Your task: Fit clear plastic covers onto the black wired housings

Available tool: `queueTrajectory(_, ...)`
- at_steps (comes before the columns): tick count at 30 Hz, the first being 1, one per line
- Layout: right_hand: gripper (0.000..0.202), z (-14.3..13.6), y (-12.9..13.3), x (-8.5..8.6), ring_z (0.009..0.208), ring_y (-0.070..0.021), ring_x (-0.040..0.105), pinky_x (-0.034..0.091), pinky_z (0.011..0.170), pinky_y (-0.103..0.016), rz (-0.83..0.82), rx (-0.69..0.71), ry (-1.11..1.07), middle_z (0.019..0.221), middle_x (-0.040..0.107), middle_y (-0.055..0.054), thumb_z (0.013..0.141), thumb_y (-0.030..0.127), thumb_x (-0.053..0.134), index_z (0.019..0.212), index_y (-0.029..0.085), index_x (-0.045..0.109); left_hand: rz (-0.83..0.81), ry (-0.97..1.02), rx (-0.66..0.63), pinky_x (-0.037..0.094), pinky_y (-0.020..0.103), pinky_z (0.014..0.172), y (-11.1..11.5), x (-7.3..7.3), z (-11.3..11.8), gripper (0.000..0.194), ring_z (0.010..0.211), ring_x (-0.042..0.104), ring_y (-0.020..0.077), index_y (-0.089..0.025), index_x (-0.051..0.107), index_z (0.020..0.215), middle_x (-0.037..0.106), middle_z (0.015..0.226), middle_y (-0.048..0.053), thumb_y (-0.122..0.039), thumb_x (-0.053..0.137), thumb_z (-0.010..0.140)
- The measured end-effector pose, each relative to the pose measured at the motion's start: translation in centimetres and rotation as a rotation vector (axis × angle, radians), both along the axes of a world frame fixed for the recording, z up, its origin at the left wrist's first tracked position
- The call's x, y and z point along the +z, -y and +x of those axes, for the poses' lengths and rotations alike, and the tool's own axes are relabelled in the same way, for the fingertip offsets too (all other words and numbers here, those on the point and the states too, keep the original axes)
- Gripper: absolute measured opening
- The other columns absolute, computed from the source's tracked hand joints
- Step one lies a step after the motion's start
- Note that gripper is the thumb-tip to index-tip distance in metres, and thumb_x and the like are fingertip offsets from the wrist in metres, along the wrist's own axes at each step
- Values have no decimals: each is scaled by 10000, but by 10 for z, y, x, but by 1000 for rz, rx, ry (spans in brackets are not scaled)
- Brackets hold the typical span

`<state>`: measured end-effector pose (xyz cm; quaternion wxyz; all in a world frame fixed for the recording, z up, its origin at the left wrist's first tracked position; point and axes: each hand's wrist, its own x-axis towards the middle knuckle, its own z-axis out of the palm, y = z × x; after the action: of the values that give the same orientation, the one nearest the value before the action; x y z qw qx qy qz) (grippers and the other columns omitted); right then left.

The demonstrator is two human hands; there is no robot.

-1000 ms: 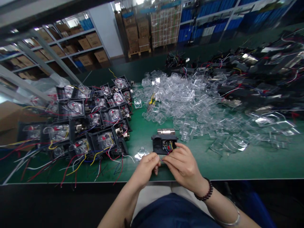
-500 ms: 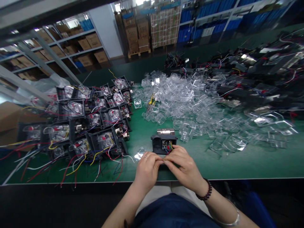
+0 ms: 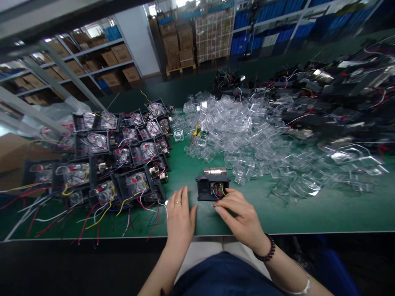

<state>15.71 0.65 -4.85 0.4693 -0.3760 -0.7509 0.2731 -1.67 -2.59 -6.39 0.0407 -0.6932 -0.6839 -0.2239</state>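
Just in front of me lies a dark grey housing (image 3: pixel 203 190) with small parts and coloured wires (image 3: pixel 222 190) inside. A metal valve body (image 3: pixel 215 171) sits along its far side. My right hand (image 3: pixel 240 213) is closed at the near edge of the housing, thumb and forefinger pinching the ends of the wires. My left hand (image 3: pixel 180 213) lies to the left of the housing, palm down, fingers stretched out on the table. It covers the spot where a small clear plastic part lay; only a bright bit shows by its fingertips.
Several wired grey housings (image 3: pixel 123 191) with clear covers stand in rows on the left. A heap of clear plastic covers (image 3: pixel 234 119) spreads beyond the work, with yellow-handled pliers (image 3: pixel 195 132) at its left edge. Dark wired assemblies (image 3: pixel 339 90) are piled at far right.
My left hand has let go of the wire ends and moved left, spreading over the clear plastic part. My right hand stays almost where it was, still pinching the wires.
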Motion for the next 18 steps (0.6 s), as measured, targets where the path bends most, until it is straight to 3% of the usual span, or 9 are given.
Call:
queueTrajectory(4,132,-2,1,-1,657,-157,592,423,867,-422,-42,-39,-23,675,657,-10,828,207,546,729,216,632,2,-76,104,439,492,843,-3,1,1,511,1023,504,326,-105,394,1282,562,1107,183,-160,544,796)
queueTrajectory(7,134,-1,1,-2,657,-155,595,423,863,-417,-55,-35,-36,681,660,-10,832,199,541,731,213,628,121,-11,112,443,475,845,-5,10,-6,463,1038,504,307,-149,403,1277,515,1152,180,-188,507,827)
queueTrajectory(10,122,-1,2,-3,669,-157,597,424,858,-418,-68,-29,-42,691,664,-11,832,196,542,745,215,624,183,-38,152,441,489,833,-3,16,-18,442,997,518,315,-122,450,1236,547,1085,189,-260,530,823)
queueTrajectory(14,118,-3,3,-5,672,-157,593,432,842,-412,-72,-26,-60,686,661,-13,826,188,550,737,212,623,59,-154,137,464,492,783,4,9,-26,454,950,519,345,-67,510,1160,581,1055,217,-310,579,782)
queueTrajectory(18,123,-6,4,-6,674,-162,591,441,829,-405,-77,-21,-72,679,659,-15,826,193,550,734,210,631,11,-28,146,455,493,823,10,0,-23,409,963,530,321,-115,512,1173,599,1058,176,-228,565,784)
